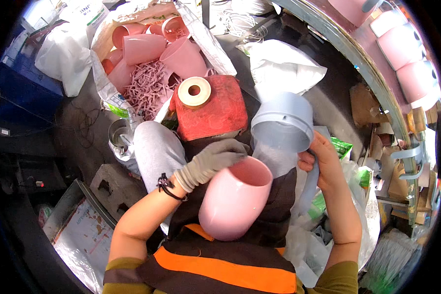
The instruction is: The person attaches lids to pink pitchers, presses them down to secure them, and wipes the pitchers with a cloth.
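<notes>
Gloved left hand (211, 162), grip unclear, probably steadies the pink cup (234, 203) on the lap (281, 208); right hand (323, 156) grips a blue jug (281, 117).

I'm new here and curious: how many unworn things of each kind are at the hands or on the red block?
Pink pot by left hand: 1
Grey-blue handled plastic part in right hand: 1
Cream ring on red block: 1
Total: 3

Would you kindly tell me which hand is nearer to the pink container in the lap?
Left: the gloved left hand is at the rim of the pink container, while the right hand is apart, off to its right, holding the grey-blue piece.
</notes>
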